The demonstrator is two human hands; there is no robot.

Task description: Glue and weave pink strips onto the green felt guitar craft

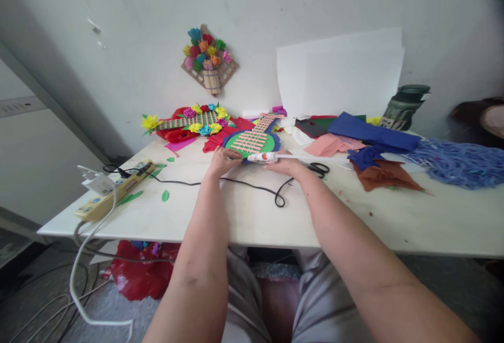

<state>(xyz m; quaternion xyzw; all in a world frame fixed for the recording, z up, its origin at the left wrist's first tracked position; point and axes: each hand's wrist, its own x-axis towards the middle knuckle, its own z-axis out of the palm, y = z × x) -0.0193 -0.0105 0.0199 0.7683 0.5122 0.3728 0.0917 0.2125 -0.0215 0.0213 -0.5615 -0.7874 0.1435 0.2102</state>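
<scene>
- Our right hand (284,162) is wrapped round the glue gun (261,157), nozzle pointing left.
- Our left hand (226,162) is at the paper guitar's (252,142) near-left rim; we can't tell if those fingers pinch or just rest.
- Guitar lies just beyond our fingers, long axis near-left to far-right; left hand is nearer its round body, glue gun just off the near-right rim.
- We've scissors (319,170) just right of our right hand.

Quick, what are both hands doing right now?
Left hand: at the near edge of the toy guitar; can't tell if its fingers grip it.
Right hand: closed, holding the glue gun.
</scene>
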